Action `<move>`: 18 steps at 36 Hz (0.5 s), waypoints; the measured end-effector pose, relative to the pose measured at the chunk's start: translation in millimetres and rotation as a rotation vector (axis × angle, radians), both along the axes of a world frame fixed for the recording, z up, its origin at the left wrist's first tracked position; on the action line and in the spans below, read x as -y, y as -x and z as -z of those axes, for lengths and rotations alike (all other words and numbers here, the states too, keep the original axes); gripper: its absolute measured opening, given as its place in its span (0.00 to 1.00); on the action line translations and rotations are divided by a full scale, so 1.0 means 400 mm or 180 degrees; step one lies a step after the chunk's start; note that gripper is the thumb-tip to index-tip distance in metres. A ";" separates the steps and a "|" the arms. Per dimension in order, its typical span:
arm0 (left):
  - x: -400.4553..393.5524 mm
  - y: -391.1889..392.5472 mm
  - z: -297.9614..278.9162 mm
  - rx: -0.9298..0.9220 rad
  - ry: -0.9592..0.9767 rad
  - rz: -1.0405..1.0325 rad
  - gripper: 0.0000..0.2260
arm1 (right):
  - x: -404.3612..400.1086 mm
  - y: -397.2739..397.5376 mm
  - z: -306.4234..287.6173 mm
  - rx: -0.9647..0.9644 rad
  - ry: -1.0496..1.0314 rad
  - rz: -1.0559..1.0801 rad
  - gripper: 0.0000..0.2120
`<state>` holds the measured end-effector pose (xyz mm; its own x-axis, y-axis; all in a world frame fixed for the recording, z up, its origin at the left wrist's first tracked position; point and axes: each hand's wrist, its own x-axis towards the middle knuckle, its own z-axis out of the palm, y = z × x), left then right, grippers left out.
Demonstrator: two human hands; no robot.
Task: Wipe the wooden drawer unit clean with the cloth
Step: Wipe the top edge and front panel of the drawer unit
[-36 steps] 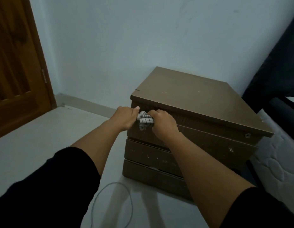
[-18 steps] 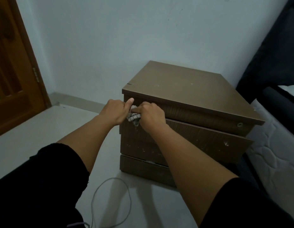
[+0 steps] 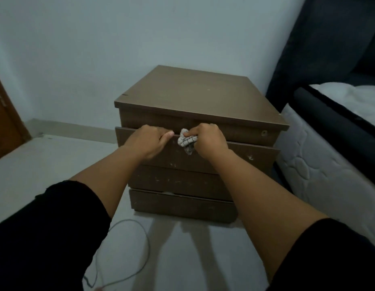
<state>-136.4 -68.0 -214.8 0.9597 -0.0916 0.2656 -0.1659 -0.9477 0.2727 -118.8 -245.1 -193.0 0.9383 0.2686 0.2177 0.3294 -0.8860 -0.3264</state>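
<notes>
Wiping along the top edge of the second drawer front

The right hand (image 3: pixel 205 139) grips the bunched checked cloth (image 3: pixel 187 141) at frame centre; the left hand (image 3: pixel 149 141) curls over the same drawer edge on the wooden drawer unit (image 3: pixel 195 95). Probably next: drag the cloth rightward along the speckled front, keeping pressure steady.

Two bare forearms, each ending in a bare hand: left hand (image 3: pixel 147 141), right hand (image 3: pixel 207 139). Black sleeves, pushed up toward the elbows: left sleeve (image 3: pixel 48 234), right sleeve (image 3: pixel 333 255). Plain dark fabric, no print or marking visible. No rings, watch or bracelets visible on either wrist.
</notes>
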 end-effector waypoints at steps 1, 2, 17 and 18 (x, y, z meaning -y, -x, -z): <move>0.019 -0.001 -0.002 -0.0035 -0.0033 0.0069 0.22 | 0.031 0.001 0.004 0.0009 -0.0026 0.0067 0.18; 0.037 -0.001 -0.004 -0.0065 -0.0057 0.0131 0.22 | 0.061 0.002 0.009 0.0022 -0.0044 0.0133 0.19; 0.218 0.024 -0.018 -0.0070 -0.0041 0.0394 0.21 | 0.436 0.055 0.017 0.0173 -0.0088 0.0842 0.17; 0.217 0.024 -0.018 -0.0058 -0.0029 0.0391 0.20 | 0.447 0.058 0.017 0.0175 -0.0060 0.0869 0.17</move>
<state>-146.1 -154.8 -207.4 0.9457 -0.2111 0.2470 -0.2760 -0.9230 0.2682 -142.1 -423.9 -199.7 0.9620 0.0028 0.2730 0.0969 -0.9384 -0.3318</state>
